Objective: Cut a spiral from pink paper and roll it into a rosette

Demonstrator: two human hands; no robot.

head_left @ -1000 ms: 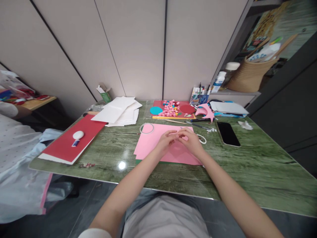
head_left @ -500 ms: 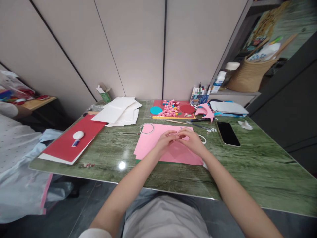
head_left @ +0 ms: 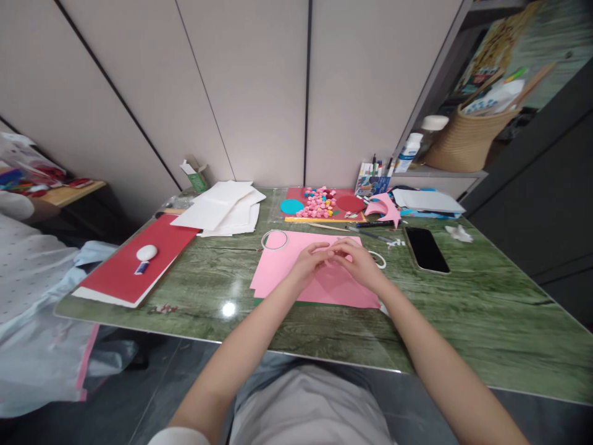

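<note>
My left hand (head_left: 311, 258) and my right hand (head_left: 354, 254) meet above a stack of pink paper sheets (head_left: 282, 278). Both are closed, fingertips pinched together and touching. Whatever small thing they may pinch is hidden by the fingers. A thin pale ring (head_left: 264, 240) lies over the paper's upper left corner. Just beyond my right hand a white loop (head_left: 382, 259) pokes out, the remainder of it covered by the hand. A strip of green sheet (head_left: 315, 303) shows under the pink stack's near edge.
Behind the paper lies a red sheet (head_left: 296, 194) bearing many small pink pieces (head_left: 319, 203). A phone (head_left: 426, 250) is at right, near pens (head_left: 375, 224) and a cut pink scrap (head_left: 386, 207). White sheets (head_left: 222, 204) and a red sheet (head_left: 125, 266) lie left. Another person's sleeve (head_left: 23, 259) is far left.
</note>
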